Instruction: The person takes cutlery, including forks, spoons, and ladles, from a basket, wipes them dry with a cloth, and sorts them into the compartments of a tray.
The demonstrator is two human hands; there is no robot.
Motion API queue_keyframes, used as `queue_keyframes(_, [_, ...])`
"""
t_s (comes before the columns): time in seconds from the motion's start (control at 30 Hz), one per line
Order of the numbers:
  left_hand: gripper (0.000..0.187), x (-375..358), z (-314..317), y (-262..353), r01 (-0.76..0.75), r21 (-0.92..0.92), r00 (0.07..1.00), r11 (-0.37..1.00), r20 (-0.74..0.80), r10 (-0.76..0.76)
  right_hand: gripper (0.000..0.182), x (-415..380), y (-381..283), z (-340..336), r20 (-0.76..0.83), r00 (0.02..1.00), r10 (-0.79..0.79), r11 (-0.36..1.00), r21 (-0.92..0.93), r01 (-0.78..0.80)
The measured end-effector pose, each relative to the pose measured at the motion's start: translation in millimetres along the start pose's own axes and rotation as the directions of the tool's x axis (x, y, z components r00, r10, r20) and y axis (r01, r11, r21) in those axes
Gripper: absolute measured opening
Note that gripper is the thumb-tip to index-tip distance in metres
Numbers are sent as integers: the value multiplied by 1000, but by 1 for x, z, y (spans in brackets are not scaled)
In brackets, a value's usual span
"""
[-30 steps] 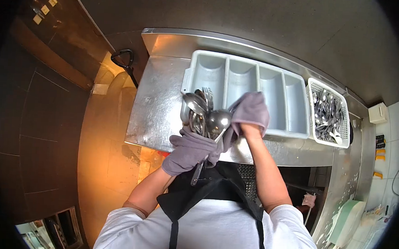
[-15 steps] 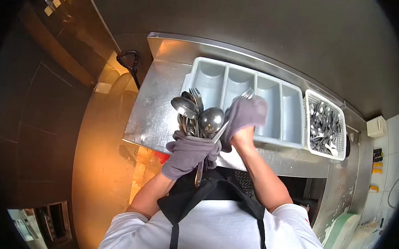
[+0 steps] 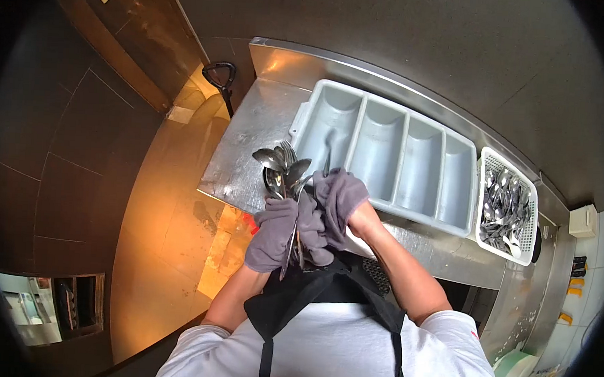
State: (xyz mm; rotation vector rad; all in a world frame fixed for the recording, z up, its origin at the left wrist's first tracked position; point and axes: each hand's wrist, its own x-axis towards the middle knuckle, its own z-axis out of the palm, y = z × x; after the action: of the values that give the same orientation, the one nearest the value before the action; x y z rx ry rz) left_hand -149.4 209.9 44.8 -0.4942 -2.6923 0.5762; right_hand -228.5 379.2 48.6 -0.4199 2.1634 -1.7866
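My left hand point(image 3: 272, 235), covered by grey-purple cloth, is closed around a bundle of metal cutlery point(image 3: 280, 167). Spoon bowls and fork tines stick out at the top, and handles hang below. Close on its right is my right hand point(image 3: 340, 197), also under a grey-purple cloth point(image 3: 314, 223) and closed. A slim, blurred piece of cutlery point(image 3: 328, 152) rises from it, overlapping the leftmost compartment of the grey cutlery tray point(image 3: 380, 152); its kind I cannot tell. The cloth hides the fingers of both hands.
The tray rests on a steel counter point(image 3: 239, 144) with a raised back edge. Right of it stands a white perforated basket point(image 3: 481, 191) full of spoons and other cutlery. A black looped handle point(image 3: 219, 75) stands beyond the counter's left side.
My right hand has moved left, from over the tray's middle to beside the bundle. The fork tines above it no longer show. The bundle's spoons have turned, and the view has shifted.
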Motion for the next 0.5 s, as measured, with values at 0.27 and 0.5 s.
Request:
queue_keyframes(0.27, [17, -31, -44, 1, -89, -868, 996, 489, -63, 71, 33, -36, -18, 4, 402, 911, -92, 663, -658, 357])
queue_keyframes(0.5, [16, -21, -29, -1, -102, -933, 993, 345, -116, -21, 15, -21, -53, -20, 27, 919, -394, 518, -820, 246])
